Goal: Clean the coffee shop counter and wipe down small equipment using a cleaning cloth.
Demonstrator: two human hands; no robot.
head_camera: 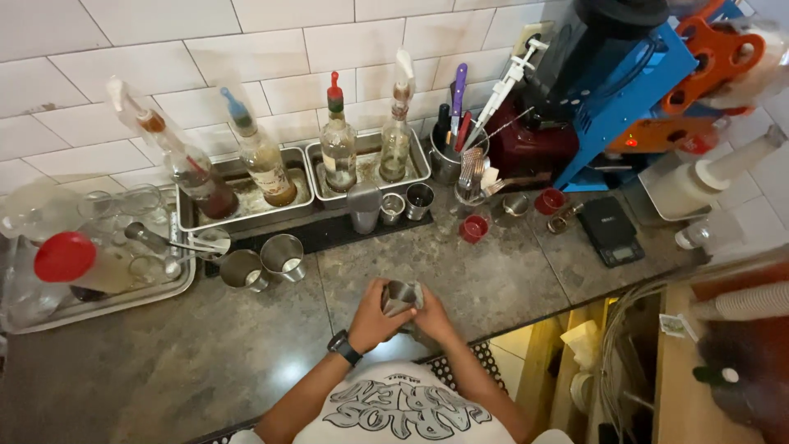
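Both my hands close around a small steel cup (400, 296) just above the dark stone counter (246, 345), close to my body. My left hand (374, 316), with a black watch on its wrist, grips the cup's left side. The cup's right side and bottom are cradled by my right hand (431, 319). The cup tilts towards me; what is inside it is hidden. Two steel cups (265, 263) stand on the counter to the left of my hands.
Several syrup bottles with pourers (339, 140) stand in steel trays (246, 210) by the tiled wall. A tray of glasses (99, 255) is at left. A black scale (610, 230), small red cups (473, 228) and a blue machine (616, 90) sit at right.
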